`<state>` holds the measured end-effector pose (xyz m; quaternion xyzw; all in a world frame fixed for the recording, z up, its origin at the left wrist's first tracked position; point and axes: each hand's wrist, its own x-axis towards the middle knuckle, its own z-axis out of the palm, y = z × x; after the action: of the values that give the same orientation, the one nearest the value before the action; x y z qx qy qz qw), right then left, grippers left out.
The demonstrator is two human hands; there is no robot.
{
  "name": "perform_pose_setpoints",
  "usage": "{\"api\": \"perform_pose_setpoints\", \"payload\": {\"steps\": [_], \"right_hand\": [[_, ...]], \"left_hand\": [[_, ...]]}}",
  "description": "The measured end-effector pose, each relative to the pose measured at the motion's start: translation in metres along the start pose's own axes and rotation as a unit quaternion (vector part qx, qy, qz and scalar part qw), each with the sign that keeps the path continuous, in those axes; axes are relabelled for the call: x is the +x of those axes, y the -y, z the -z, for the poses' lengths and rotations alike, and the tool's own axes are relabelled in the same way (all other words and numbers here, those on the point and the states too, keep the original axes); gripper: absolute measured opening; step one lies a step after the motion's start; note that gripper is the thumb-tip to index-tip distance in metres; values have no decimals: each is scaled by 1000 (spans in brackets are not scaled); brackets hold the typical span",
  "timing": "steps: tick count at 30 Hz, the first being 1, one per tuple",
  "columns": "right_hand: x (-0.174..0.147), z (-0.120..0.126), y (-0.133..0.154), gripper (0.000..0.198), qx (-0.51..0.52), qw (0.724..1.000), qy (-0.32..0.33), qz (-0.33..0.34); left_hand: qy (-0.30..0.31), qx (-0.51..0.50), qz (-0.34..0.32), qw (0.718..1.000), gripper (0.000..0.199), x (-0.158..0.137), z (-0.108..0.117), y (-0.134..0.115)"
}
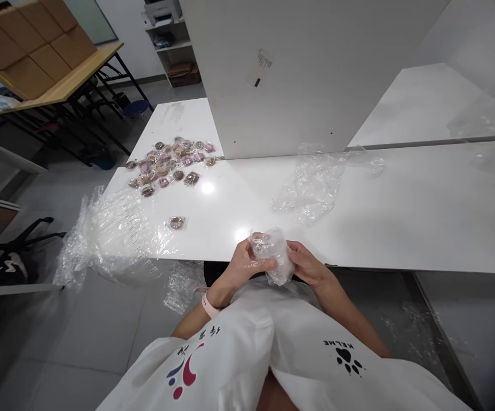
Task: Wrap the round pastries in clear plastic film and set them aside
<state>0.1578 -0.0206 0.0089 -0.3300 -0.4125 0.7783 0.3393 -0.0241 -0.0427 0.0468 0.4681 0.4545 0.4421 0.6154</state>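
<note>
Between my hands, near the table's front edge, is a crumpled bundle of clear plastic [278, 251]; what it may contain cannot be made out. My left hand [247, 261] grips its left side, thumb across the front. My right hand [306, 262] has its fingers closed on the right side. To the left, one small wrapped brown piece [177, 222] lies apart on the white table [230, 200]. Farther back is a spread of several small wrapped pieces [166, 165], brown, tan and pink.
A clear plastic sheet [311, 185] lies crumpled beyond my hands. Clear plastic packaging [114, 228] hangs over the table's left edge. An upright white panel [299, 80] stands at the back. Cardboard boxes [33, 48] sit on a wooden table [72, 80] at far left.
</note>
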Motion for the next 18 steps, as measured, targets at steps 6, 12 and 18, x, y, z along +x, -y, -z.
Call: {"api": "perform_pose_setpoints", "payload": {"steps": [6,12,18], "right_hand": [[3,-22,-14,64,65,995,-37,65],[-10,14,11,34,-72,935,-315,148],[12,146,135,43,-255,880,-327,233]], "left_hand": [[-142,85,-110,980,28,7,-7,11],[-119,347,-188,911,27,18,0,25],[-228,542,-227,776,25,18,27,72]]}}
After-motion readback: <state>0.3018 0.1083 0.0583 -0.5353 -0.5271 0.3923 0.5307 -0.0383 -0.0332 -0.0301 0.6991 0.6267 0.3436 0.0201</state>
